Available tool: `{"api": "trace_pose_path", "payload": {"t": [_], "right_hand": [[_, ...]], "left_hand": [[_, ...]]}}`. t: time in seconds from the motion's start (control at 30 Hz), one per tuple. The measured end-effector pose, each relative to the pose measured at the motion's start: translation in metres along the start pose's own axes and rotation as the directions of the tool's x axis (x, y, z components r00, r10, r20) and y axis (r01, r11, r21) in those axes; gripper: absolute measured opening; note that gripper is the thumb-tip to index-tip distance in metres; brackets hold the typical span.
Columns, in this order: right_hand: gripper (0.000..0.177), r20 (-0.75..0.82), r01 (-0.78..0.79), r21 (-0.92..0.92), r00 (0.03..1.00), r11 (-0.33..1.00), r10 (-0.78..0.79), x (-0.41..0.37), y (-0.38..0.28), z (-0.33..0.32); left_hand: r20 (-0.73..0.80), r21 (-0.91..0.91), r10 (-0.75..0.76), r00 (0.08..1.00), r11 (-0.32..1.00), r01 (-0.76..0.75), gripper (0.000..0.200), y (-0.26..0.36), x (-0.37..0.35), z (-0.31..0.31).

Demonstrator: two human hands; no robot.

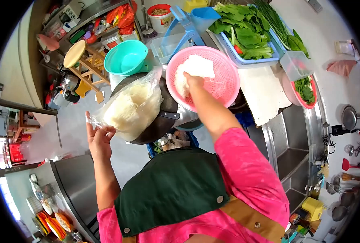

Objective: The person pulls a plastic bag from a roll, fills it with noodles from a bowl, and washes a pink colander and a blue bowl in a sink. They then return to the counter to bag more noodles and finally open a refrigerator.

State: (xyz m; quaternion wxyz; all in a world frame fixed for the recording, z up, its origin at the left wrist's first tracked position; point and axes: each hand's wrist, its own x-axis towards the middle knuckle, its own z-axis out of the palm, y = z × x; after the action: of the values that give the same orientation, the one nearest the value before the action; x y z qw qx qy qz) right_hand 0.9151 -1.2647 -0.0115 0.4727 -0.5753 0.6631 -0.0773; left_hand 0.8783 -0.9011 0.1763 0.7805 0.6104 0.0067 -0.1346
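Note:
A clear plastic bag (pixel 133 106) of pale, thin noodles, which look like rice vermicelli, lies over a dark round surface (pixel 170 95). At its left edge my left hand (pixel 100 139) pinches the plastic between thumb and fingers, with the index finger raised. My right hand (pixel 194 84) reaches into a pink colander (pixel 224 83) and is closed on a white clump of rice vermicelli (pixel 196 67); its fingertips are partly hidden. A black-handled knife (pixel 170 115) rests between the bag and the colander, its blade mostly out of sight.
A teal basin (pixel 125 56) stands behind the bag. Leafy greens (pixel 245 30) fill a blue basket (pixel 245 61) at the back right, near a white board (pixel 263 93). Right of me is a steel sink (pixel 291 133). A wooden stool (pixel 76 54) stands at the left.

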Motion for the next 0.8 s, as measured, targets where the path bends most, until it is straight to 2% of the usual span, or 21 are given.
{"api": "trace_pose_path", "payload": {"t": [0.07,0.1,0.17,0.3,0.37,0.4,0.43,0.47,0.5,0.53,0.57,0.6,0.63,0.67,0.7,0.73,0.77,0.8], "right_hand": [[0.069,0.241,-0.066,0.193,0.970,0.979,0.018,-0.071,-0.024,-0.043],[0.069,0.239,-0.072,0.198,0.971,0.978,0.023,-0.064,-0.019,-0.035],[0.072,0.384,-0.091,0.222,0.923,0.971,-0.001,-0.031,-0.002,-0.006],[0.072,0.390,-0.015,0.238,0.917,0.971,-0.081,0.026,0.026,0.026],[0.070,0.255,0.258,0.433,0.884,0.864,-0.392,0.045,0.035,0.027],[0.070,0.311,0.250,0.435,0.860,0.865,-0.405,0.042,0.029,0.008],[0.063,0.391,0.213,0.321,0.858,0.923,-0.334,0.008,0.002,-0.036],[0.052,0.560,0.289,0.268,0.729,0.919,-0.393,0.048,0.008,-0.038],[0.044,0.590,0.293,0.114,0.749,0.949,-0.302,0.003,-0.022,-0.082],[0.046,0.637,0.302,0.194,0.685,0.933,-0.354,0.008,-0.025,-0.092],[0.055,0.591,0.502,0.041,0.685,0.864,-0.426,0.002,-0.037,-0.108],[0.055,0.596,0.501,0.038,0.683,0.864,-0.423,0.012,-0.037,-0.111],[0.057,0.613,0.724,-0.095,0.583,0.683,-0.532,0.025,-0.038,-0.112],[0.060,0.649,0.877,-0.214,0.457,0.431,-0.608,0.037,-0.040,-0.110],[0.061,0.717,0.866,-0.267,0.472,0.424,-0.513,0.043,-0.045,-0.108],[0.061,0.719,0.868,-0.264,0.468,0.421,-0.513,0.047,-0.048,-0.106],[0.067,0.716,0.940,-0.287,0.337,0.182,-0.611,0.051,-0.051,-0.104],[0.072,0.718,0.950,-0.306,0.185,-0.067,-0.671,0.051,-0.054,-0.103]], "left_hand": [[-0.009,-0.016,0.018,1.000,1.000,-0.018,0.068,-0.003,0.003,-0.002],[-0.014,-0.019,0.008,1.000,1.000,-0.009,0.068,-0.001,0.001,0.002],[-0.009,-0.015,0.006,1.000,1.000,-0.006,0.068,-0.001,0.001,0.001],[-0.027,-0.024,0.009,1.000,1.000,-0.009,0.068,0.000,0.001,-0.002],[-0.022,-0.034,0.011,1.000,0.999,-0.012,0.068,-0.001,0.002,-0.005],[-0.013,-0.041,0.008,1.000,0.999,-0.009,0.069,-0.001,0.002,-0.006],[-0.021,-0.042,0.011,1.000,0.999,-0.012,0.069,-0.001,0.002,-0.007],[-0.012,-0.049,0.008,1.000,0.999,-0.008,0.069,-0.001,0.002,-0.008],[-0.002,-0.055,0.003,1.000,0.998,-0.003,0.069,-0.001,0.001,-0.009],[-0.012,-0.054,0.002,1.000,0.999,-0.002,0.069,-0.002,0.000,-0.009],[-0.019,-0.054,0.001,1.000,0.999,-0.002,0.070,-0.001,0.000,-0.008],[-0.024,-0.054,0.000,1.000,0.999,-0.001,0.070,-0.001,-0.001,-0.007],[-0.028,-0.053,-0.001,1.000,0.999,0.000,0.070,-0.001,-0.001,-0.007],[-0.034,-0.049,-0.002,0.999,0.999,0.000,0.070,-0.001,-0.001,-0.006],[-0.040,-0.044,-0.002,0.999,0.999,0.000,0.070,-0.001,-0.001,-0.005],[-0.044,-0.044,0.001,0.999,0.999,-0.003,0.070,0.000,-0.001,-0.005],[-0.025,-0.037,0.001,1.000,0.999,-0.002,0.069,0.000,-0.001,-0.006],[-0.008,-0.030,-0.001,1.000,1.000,0.000,0.069,0.000,-0.001,-0.007]]}}
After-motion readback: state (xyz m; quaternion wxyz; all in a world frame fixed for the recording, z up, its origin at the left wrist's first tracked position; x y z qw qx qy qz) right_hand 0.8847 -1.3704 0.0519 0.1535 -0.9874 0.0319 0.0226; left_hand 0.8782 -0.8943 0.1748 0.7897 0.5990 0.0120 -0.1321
